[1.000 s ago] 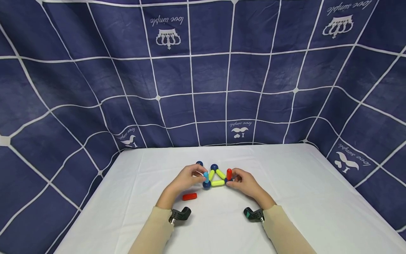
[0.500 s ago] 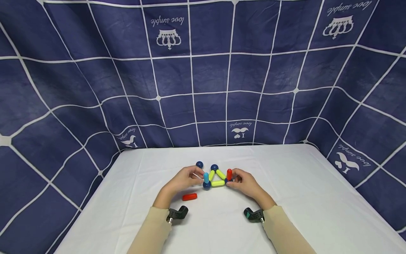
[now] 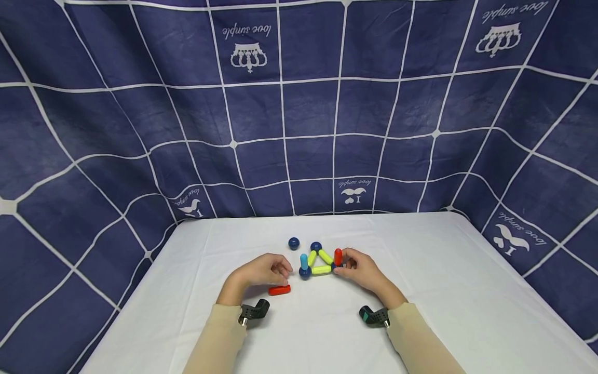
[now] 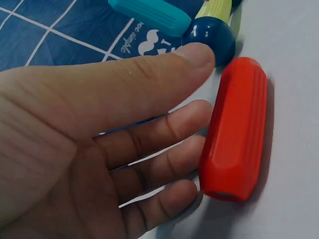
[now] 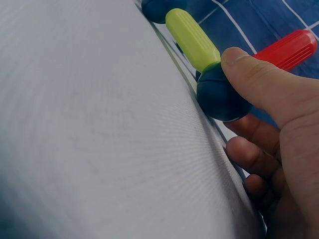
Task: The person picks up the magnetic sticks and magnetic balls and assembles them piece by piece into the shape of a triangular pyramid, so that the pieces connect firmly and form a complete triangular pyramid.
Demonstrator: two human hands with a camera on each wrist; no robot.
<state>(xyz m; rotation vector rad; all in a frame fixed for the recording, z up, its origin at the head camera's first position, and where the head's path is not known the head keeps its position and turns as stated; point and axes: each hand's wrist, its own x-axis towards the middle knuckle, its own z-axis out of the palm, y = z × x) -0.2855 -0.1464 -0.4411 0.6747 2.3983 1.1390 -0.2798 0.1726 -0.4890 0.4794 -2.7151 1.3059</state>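
A triangle of yellow-green rods [image 3: 321,270] joined by dark blue balls lies on the table. A light blue rod [image 3: 304,262] stands upright on its left ball [image 3: 304,273], and a red rod [image 3: 338,256] on the right one. My right hand [image 3: 362,270] pinches that right ball [image 5: 219,94] between thumb and fingers. By the loose red rod [image 4: 235,129] lying left of the triangle is my left hand [image 3: 262,270], its thumb and fingers relaxed and apart. The fingertips come up close to the rod's side; whether they touch it I cannot tell.
A loose dark blue ball [image 3: 294,243] sits behind the triangle's left side. The table [image 3: 420,291] has a white cloth. A blue curtain [image 3: 308,109] with white lines rises at the back and sides.
My left hand has let go of the light blue rod, which stays upright, and has moved left and nearer to me, to the loose red rod. The right hand keeps its place.
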